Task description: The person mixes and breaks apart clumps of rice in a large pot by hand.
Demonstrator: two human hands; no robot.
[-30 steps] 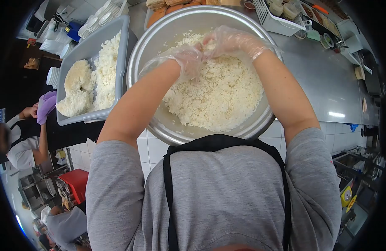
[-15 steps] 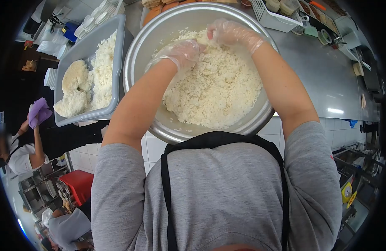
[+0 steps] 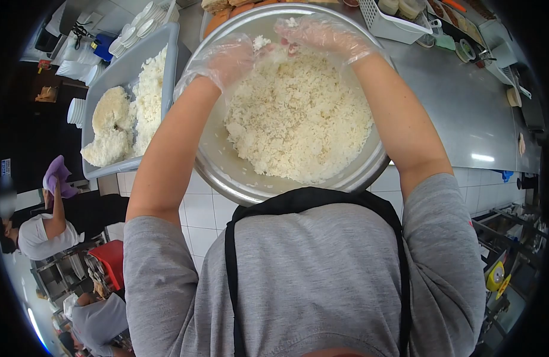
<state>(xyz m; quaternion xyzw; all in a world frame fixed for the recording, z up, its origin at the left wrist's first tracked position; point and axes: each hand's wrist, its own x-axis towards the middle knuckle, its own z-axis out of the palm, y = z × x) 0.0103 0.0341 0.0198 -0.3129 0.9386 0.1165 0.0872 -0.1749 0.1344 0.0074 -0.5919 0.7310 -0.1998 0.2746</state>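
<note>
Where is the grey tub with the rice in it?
In the head view the grey tub sits on the counter at the upper left, right beside the big metal bowl, on the left hand's side.

bowl (image 3: 370, 166) far rim cut off, tray (image 3: 167, 71) corner hidden by forearm

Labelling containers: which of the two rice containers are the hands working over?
The round metal bowl, centre. Both gloved hands, left hand and right hand, are at its far side; the grey rectangular tub sits untouched to the left.
</note>
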